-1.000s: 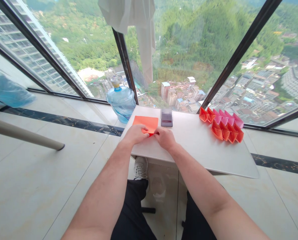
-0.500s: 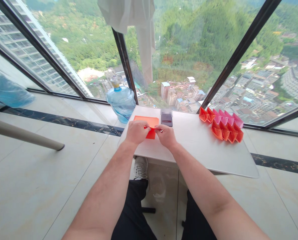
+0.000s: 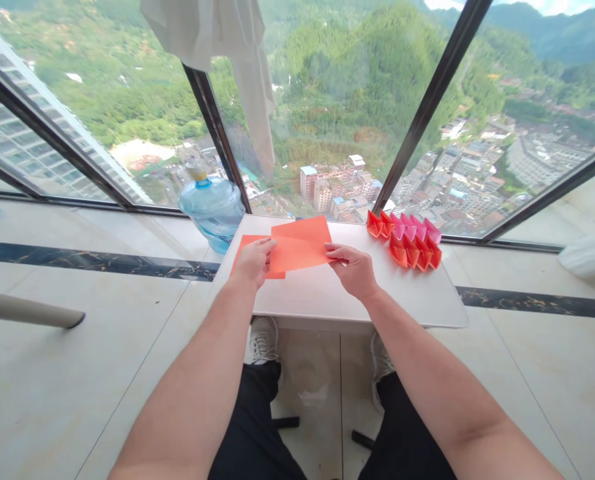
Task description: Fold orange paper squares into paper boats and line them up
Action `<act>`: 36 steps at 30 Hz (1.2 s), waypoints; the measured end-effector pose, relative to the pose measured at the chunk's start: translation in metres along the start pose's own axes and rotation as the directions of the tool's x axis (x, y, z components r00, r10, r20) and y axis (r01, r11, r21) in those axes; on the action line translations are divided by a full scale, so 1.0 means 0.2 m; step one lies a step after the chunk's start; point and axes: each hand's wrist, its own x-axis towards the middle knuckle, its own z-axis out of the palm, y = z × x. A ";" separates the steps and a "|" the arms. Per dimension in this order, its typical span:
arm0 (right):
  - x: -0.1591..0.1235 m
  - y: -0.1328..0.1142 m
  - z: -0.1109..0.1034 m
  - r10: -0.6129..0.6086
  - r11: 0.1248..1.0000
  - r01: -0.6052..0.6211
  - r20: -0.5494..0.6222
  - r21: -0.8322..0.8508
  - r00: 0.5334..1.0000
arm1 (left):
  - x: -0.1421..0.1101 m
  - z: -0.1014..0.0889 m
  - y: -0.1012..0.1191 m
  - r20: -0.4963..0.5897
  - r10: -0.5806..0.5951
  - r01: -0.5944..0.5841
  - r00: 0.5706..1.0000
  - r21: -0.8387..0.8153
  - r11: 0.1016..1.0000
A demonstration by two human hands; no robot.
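An orange sheet of paper is held up, flat and slightly tilted, above the white table. My left hand pinches its left edge between thumb and fingers. At the sheet's right edge, my right hand grips the lower corner. Beneath my left hand lies more orange paper on the table, partly covered; I cannot tell how many sheets. Folded red and pink paper pieces stand in two rows at the table's right side.
The small white table stands by tall windows. A large blue water bottle is on the floor beyond its left end. A beige pole-like leg lies at the far left. My shoes are under the table's near edge.
My hands have moved apart, and one orange sheet is now lifted off the others and spread between them. The sheet now hides most of the phone. The view has turned right.
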 end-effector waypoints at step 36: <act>-0.14 0.13 -0.70 0.533 0.759 -0.494 0.031 0.424 0.845 | -0.08 0.59 -0.22 0.477 0.023 -0.076 0.879 0.092 0.993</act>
